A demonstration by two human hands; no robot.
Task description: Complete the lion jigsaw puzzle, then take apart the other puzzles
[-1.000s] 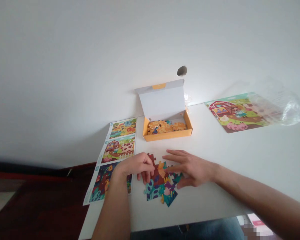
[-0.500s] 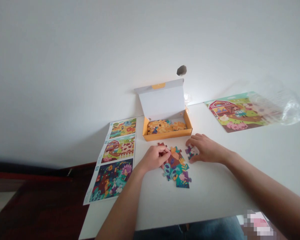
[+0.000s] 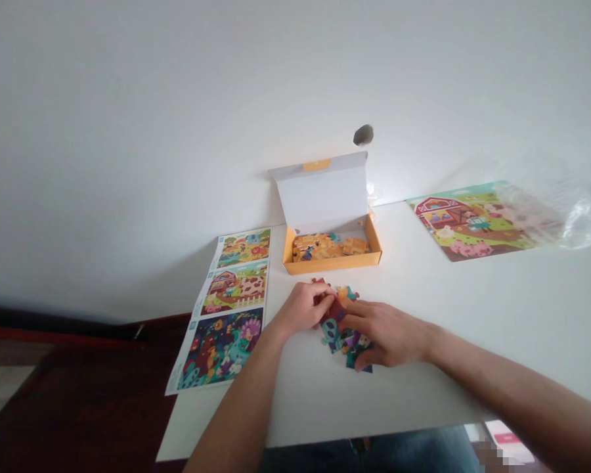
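The fingers (image 3: 322,299) of the left hand (image 3: 300,310) curl nearly shut at a dark red edge of the jigsaw puzzle (image 3: 342,328), a cluster of cardboard pieces in teal, purple and orange on the white worktop (image 3: 423,394). The right hand (image 3: 387,335) arches its fingers (image 3: 362,322) half open over the pieces; neither hand's grip can be made out. Left lies a three-panel printed picture sheet (image 3: 229,309), its small print unreadable. Behind stands an open orange cardboard box (image 3: 332,265) of loose pieces; farther right, a farm-scene puzzle picture (image 3: 465,223) lies partly under clear plastic wrap (image 3: 584,223).

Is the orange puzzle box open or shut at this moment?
Open: the box has its white lid raised, and puzzle pieces show inside.
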